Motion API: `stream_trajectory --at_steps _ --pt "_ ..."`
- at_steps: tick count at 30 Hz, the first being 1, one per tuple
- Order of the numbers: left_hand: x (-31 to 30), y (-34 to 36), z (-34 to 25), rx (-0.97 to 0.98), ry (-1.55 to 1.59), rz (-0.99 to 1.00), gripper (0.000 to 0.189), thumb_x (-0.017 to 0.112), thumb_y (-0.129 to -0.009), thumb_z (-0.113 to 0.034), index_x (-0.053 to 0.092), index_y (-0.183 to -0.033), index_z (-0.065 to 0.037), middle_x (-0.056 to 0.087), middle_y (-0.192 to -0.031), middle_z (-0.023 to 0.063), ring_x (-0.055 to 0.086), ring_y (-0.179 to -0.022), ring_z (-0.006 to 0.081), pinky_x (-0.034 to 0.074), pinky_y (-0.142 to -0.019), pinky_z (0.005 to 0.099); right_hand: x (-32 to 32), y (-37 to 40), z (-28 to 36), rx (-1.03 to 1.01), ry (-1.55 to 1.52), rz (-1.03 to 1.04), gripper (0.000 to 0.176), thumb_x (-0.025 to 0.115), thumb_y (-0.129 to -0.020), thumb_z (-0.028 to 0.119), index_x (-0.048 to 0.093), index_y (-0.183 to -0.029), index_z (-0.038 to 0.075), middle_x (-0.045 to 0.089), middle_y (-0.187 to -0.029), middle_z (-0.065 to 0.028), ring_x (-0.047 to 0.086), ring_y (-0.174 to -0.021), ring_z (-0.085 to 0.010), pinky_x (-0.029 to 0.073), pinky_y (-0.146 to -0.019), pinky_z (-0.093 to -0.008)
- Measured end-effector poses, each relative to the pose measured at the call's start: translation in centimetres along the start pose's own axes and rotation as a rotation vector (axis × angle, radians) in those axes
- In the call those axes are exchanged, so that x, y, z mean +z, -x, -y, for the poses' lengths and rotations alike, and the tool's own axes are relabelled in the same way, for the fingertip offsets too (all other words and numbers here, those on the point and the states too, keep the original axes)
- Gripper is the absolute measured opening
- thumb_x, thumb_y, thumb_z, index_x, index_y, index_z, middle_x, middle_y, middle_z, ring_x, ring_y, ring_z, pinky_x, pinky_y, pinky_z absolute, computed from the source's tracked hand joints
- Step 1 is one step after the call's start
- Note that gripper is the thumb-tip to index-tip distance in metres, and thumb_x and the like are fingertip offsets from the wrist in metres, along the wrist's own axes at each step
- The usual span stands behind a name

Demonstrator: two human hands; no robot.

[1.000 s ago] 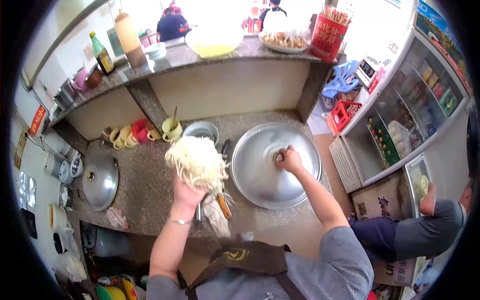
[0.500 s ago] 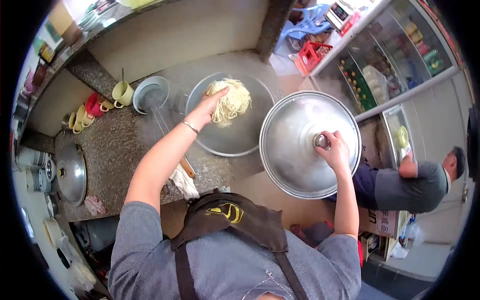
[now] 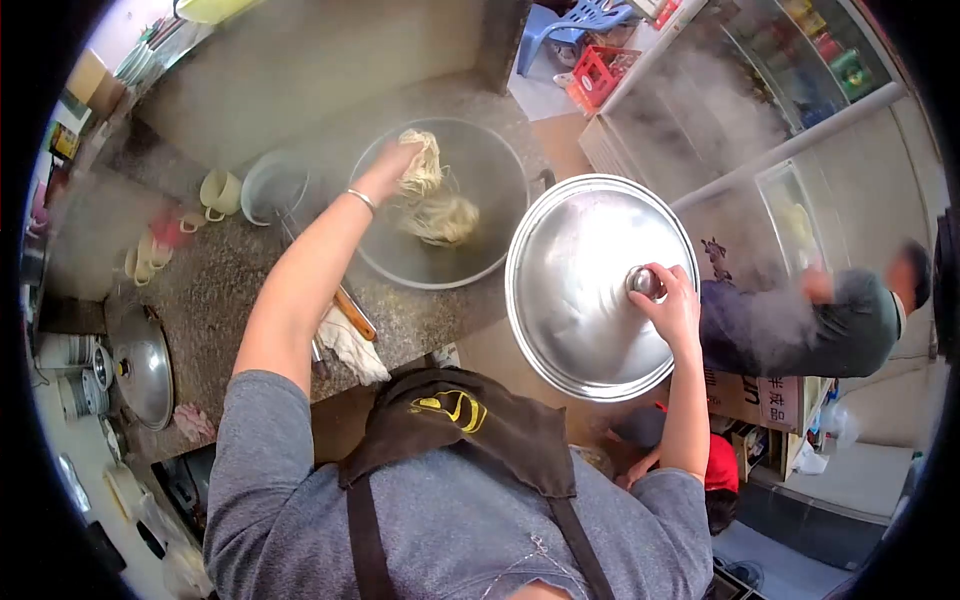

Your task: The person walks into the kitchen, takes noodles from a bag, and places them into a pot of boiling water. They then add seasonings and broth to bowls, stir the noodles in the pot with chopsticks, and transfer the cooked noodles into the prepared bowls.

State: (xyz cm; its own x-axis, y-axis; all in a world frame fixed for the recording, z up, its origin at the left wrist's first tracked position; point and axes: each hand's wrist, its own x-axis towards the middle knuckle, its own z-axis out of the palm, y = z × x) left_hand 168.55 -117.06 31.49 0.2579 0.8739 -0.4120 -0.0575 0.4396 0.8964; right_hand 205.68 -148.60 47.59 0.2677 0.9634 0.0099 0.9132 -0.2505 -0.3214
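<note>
My left hand (image 3: pixel 390 170) grips a bunch of pale noodles (image 3: pixel 423 165) above a wide metal pot (image 3: pixel 430 287). Below it, a loose heap of noodles (image 3: pixel 447 220) lies in the pot, blurred by steam. Whether strands join the two cannot be made out. My right hand (image 3: pixel 674 308) has its fingers wrapped round the knob of a large, shiny pot lid (image 3: pixel 575 285). The lid is held to the right of the pot, off its opening, with its top facing me.
A grey basin (image 3: pixel 272 187) and several mugs (image 3: pixel 219 193) stand left of the pot. On the stone counter (image 3: pixel 235 300) lie a wooden-handled tool (image 3: pixel 355 314), a white cloth (image 3: pixel 350 348) and another lid (image 3: pixel 143 370). One person (image 3: pixel 845 320) stands at right; another (image 3: pixel 722 475) is low behind my right arm.
Most of the noodles have dropped from my left hand into the pot; a smaller bunch stays in its grip. Steam has spread. The lid stays held beside the pot, and a red-clad person shows more.
</note>
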Motion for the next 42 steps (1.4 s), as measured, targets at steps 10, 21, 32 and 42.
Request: stream_trajectory --at_steps 10,21,32,42 --pt "1.5 6.9 -5.0 0.226 -0.423 -0.158 0.043 0.066 -0.08 -0.023 0.055 -0.112 0.003 0.063 -0.098 0.0128 0.06 -0.088 0.0172 0.048 -0.073 0.0323 0.4 -1.2 2.2 -0.135 -0.024 -0.005 0.041 0.074 -0.066 0.022 0.063 -0.104 0.011 0.056 -0.084 -0.0071 0.059 -0.074 -0.0223 0.048 -0.068 -0.0338" --pt "-4.8 15.3 -6.9 0.19 -0.455 -0.048 0.056 0.061 -0.085 -0.032 0.046 -0.13 -0.004 0.05 -0.129 0.0114 0.046 -0.118 0.022 0.035 -0.099 0.0328 2.6 -6.3 8.2 -0.388 -0.022 0.068 0.042 0.074 -0.063 0.025 0.064 -0.101 0.011 0.057 -0.085 -0.0082 0.06 -0.074 -0.0238 0.048 -0.068 -0.0345" --pt "-22.2 46.3 13.0 0.359 0.755 -0.847 0.049 0.049 -0.093 -0.026 0.038 -0.134 -0.003 0.038 -0.14 0.013 0.04 -0.126 0.0261 0.032 -0.105 0.0377 16.2 -18.0 21.0 -0.759 0.011 0.226 0.041 0.072 -0.059 0.029 0.067 -0.095 0.009 0.059 -0.085 -0.0127 0.06 -0.079 -0.0301 0.048 -0.071 -0.0387" --pt "-3.9 75.1 56.3 0.171 1.585 -1.877 0.022 0.054 -0.085 -0.037 0.057 -0.098 -0.02 0.061 -0.096 -0.0038 0.055 -0.093 0.0143 0.039 -0.081 0.032 25.5 -22.8 22.6 -0.785 -0.05 0.278 0.036 0.063 -0.076 0.034 0.067 -0.094 0.003 0.067 -0.087 -0.0161 0.063 -0.088 -0.0294 0.047 -0.079 -0.036"
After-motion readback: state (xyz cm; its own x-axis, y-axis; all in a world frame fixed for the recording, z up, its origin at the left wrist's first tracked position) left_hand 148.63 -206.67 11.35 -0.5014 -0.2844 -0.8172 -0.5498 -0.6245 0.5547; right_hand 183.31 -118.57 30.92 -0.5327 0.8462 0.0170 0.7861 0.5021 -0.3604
